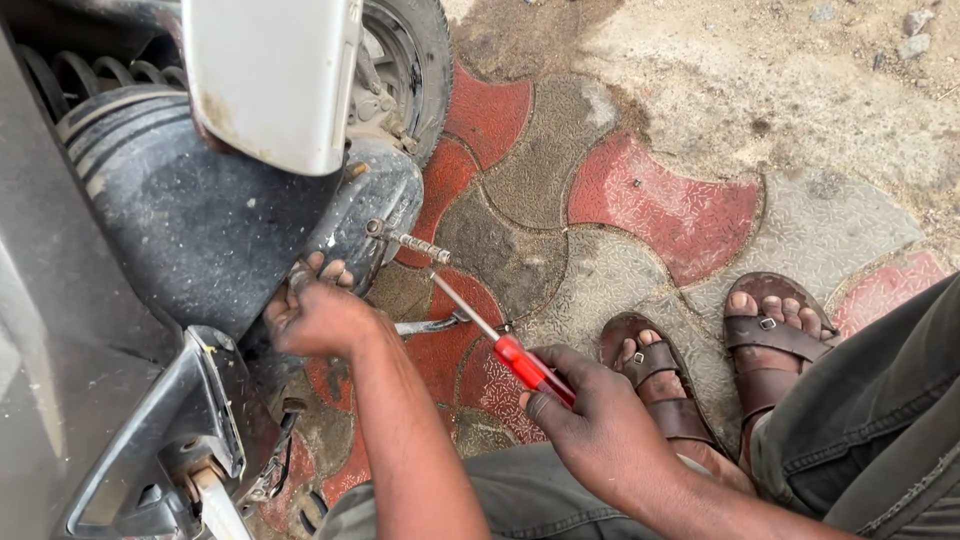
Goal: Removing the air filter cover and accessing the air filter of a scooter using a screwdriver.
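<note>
From the head camera I see my left hand at centre-left of the frame, pressed against the underside of a dark engine cover on a scooter; its fingers curl together over the cover's lower edge, though I cannot tell whether they pinch anything small. My right hand sits at lower centre, fingers wrapped tight around the red handle of a screwdriver, whose thin metal shaft runs up and to the left, ending just below a short metal pin that sticks out from the cover. A second metal tool lies on the ground between my two hands, crossing beneath the screwdriver's shaft (its far end is hidden by my left wrist). In the upper left hangs a white body panel, with the rear tyre just to its right. The ground is red and grey interlocking paving. At lower right, two feet in brown sandals rest on the paving, near my right hand
</note>
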